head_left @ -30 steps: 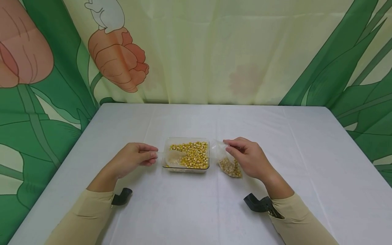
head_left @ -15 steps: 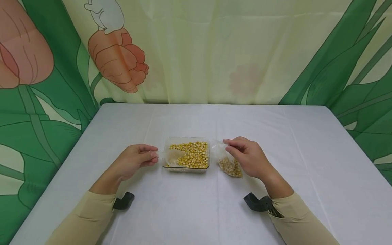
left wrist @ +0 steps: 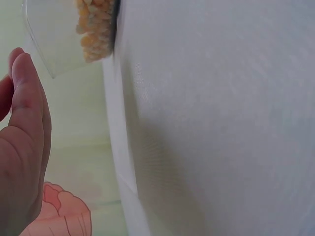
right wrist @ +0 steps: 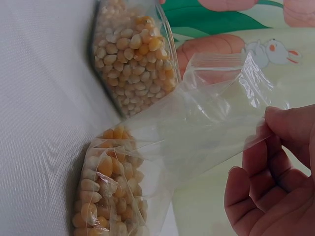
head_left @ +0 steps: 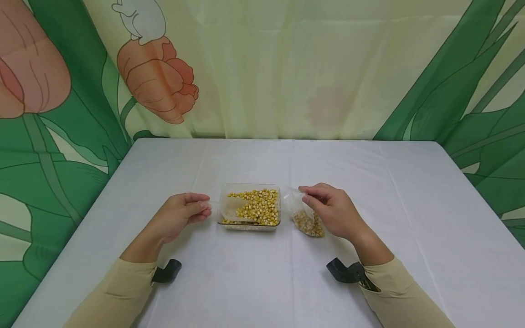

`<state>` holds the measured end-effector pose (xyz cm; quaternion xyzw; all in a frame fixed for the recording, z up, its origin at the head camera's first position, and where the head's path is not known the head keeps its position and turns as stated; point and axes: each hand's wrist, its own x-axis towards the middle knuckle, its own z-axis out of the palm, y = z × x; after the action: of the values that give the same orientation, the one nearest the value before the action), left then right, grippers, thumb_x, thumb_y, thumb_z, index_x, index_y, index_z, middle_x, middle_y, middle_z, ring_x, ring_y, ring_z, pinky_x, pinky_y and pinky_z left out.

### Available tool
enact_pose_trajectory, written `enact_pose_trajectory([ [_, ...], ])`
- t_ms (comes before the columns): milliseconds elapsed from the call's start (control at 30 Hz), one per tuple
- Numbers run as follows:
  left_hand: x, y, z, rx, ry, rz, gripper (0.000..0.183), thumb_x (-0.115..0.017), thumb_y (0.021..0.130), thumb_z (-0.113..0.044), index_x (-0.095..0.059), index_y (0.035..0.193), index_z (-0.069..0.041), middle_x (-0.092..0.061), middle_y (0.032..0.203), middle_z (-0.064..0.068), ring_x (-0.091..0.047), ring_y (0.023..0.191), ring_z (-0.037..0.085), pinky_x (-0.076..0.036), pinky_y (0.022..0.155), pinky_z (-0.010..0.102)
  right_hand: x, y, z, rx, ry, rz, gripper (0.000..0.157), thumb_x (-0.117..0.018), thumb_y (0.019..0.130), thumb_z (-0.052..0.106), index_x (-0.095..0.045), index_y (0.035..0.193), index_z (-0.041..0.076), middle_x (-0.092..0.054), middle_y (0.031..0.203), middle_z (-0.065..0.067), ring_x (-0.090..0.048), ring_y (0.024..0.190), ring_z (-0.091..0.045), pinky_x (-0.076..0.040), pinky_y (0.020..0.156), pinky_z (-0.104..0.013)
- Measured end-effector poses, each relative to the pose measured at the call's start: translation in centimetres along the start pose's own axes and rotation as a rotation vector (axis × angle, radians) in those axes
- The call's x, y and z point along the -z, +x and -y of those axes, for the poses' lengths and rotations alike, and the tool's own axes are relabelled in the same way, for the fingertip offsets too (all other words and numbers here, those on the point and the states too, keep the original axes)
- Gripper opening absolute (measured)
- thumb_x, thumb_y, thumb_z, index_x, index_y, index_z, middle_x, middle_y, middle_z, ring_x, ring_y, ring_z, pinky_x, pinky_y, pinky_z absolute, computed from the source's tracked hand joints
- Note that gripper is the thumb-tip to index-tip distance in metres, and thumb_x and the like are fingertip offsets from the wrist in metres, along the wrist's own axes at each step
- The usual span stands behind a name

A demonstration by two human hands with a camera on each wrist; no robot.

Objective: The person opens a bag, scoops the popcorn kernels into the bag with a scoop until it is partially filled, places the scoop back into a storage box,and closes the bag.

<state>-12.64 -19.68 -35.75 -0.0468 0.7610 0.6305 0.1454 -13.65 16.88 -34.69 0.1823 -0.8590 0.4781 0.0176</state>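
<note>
A clear rectangular container [head_left: 249,228] holds yellow corn kernels [head_left: 262,207]. At its left side my left hand [head_left: 184,216] pinches the thin handle of a translucent scoop [head_left: 230,209], whose bowl lies among the kernels in the left half. The left wrist view shows the left fingers [left wrist: 22,93] beside the container wall, with the scoop out of sight. To the right, my right hand [head_left: 328,207] pinches the upper edge of a clear zip bag [right wrist: 197,123] between thumb and fingers. Corn kernels fill the bag's lower part, which sits on the table; its zip strip stands up near the container.
A white cloth covers the table [head_left: 254,282]. Behind it hangs a printed curtain [head_left: 279,82] with flowers, leaves and a rabbit. A black wrist mount [head_left: 168,271] sticks out at the left sleeve, another mount [head_left: 345,272] at the right.
The scoop's bowl has turned and sunk lower into the kernels toward the container's near side. My left wrist has shifted slightly right and toward me; the right hand and bag stay in place.
</note>
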Motion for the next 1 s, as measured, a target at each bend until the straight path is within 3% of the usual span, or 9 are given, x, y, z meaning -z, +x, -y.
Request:
enact_pose_trajectory([
  [400,-1.2,0.1,-0.3,0.021,0.029,0.016,0.035,-0.057,0.101,-0.002,-0.051,0.13,0.016,-0.069,0.104,0.017,-0.067,0.086,0.012,-0.058,0.081,0.026,0.0,0.0,0.0,-0.006,0.006,0.007,0.026,-0.064,0.099,0.008,-0.07,0.123,0.0,-0.069,0.108,-0.01,-0.059,0.087,-0.018,-0.051,0.074,-0.025],
  [633,-0.9,0.2,0.0,0.026,0.007,0.008,0.034,-0.053,0.103,-0.002,-0.048,0.131,0.016,-0.068,0.1,0.013,-0.066,0.087,0.012,-0.057,0.081,0.025,0.0,0.0,0.1,-0.007,0.014,0.009,0.026,-0.064,0.099,0.009,-0.071,0.122,0.001,-0.07,0.108,-0.007,-0.06,0.088,-0.018,-0.051,0.074,-0.025],
  [1000,-0.4,0.1,0.4,0.039,-0.07,0.011,0.038,-0.052,0.103,-0.002,-0.043,0.135,0.018,-0.066,0.106,0.018,-0.066,0.09,0.012,-0.057,0.082,0.024,-0.1,0.0,-0.2,-0.005,0.0,0.01,0.026,-0.064,0.098,0.007,-0.07,0.122,0.0,-0.07,0.104,-0.006,-0.059,0.086,-0.019,-0.051,0.072,-0.025],
])
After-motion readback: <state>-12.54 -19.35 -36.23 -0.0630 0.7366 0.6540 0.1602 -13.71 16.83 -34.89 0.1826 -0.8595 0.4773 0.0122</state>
